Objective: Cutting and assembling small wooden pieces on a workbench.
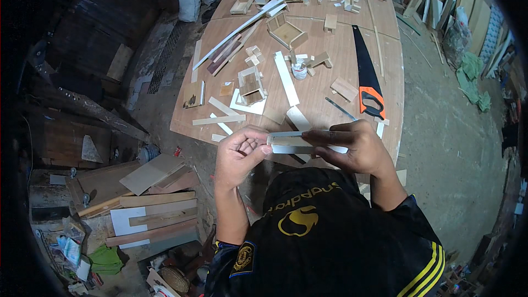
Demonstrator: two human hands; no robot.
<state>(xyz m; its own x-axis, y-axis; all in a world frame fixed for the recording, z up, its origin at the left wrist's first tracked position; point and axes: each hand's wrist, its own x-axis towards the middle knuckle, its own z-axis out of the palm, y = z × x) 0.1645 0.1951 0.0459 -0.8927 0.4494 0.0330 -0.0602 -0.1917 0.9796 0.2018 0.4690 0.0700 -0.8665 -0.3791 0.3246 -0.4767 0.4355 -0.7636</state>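
Close to my body, over the table's near edge, both hands hold a small narrow wooden frame with pale side strips. My left hand pinches its left end between thumb and fingers. My right hand grips the right part, with fingers along the top and thumb below. The fingers hide part of the right end. Just beyond lie a pale wooden board and a thin dark blade-like strip. A handsaw with an orange and black handle rests on the right side of the table.
The wooden table carries several small open boxes, including a square one, plus loose strips and a small white glue pot. Boards are piled on the floor at left. Sheets and planks lean at far right.
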